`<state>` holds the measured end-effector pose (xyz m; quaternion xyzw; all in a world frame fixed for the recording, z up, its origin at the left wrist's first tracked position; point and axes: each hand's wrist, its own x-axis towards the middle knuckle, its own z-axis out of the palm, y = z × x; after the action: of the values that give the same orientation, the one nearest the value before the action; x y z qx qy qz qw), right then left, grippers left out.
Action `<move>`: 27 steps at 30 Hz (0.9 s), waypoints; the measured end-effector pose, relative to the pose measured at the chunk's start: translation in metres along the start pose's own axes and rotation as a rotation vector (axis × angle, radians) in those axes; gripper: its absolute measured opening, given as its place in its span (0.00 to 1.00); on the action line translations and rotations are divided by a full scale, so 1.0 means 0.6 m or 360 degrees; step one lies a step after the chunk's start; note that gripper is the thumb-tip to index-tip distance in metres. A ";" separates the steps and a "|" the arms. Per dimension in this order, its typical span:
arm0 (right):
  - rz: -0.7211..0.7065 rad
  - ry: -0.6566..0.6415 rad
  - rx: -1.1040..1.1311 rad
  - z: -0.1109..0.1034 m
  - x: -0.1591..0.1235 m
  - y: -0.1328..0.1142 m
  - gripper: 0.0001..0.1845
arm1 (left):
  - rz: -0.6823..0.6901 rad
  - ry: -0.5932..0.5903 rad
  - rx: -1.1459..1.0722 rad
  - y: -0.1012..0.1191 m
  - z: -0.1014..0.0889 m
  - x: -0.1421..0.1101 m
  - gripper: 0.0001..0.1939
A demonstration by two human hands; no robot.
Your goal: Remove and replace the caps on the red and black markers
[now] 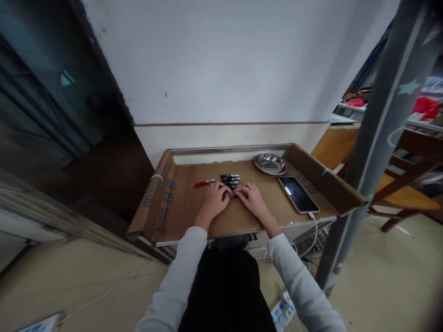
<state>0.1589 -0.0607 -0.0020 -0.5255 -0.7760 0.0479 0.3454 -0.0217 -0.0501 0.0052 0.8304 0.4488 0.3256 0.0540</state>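
Note:
On the brown cardboard tabletop, several black pens (230, 177) lie side by side in a small stack, their white or clear ends toward the right. My left hand (217, 199) rests at the near side of this row, fingers bent and closed round one end of a black pen (234, 197). From the right, my right hand (252, 198) meets it, thumb and fingers pinched at the other end of that pen. My fingers cover most of the pen. A red pen (205, 183) lies apart, just beyond my left hand.
A shiny metal dish (270, 163) stands at the back right of the cardboard-lined table (187, 216). Nearer lies a phone (298, 194) with a white cable (315, 230) hanging off the front edge. Raised cardboard sides flank the table; a grey metal post (368, 138) stands right.

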 end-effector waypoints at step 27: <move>0.0221 0.0204 -0.0305 0.004 -0.002 -0.024 0.13 | -0.0462 0.0342 0.0251 -0.013 -0.010 0.012 0.11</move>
<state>0.1462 -0.0672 0.0020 -0.6105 -0.7152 -0.0365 0.3383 -0.0279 -0.0411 0.0108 0.7191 0.5913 0.3649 -0.0131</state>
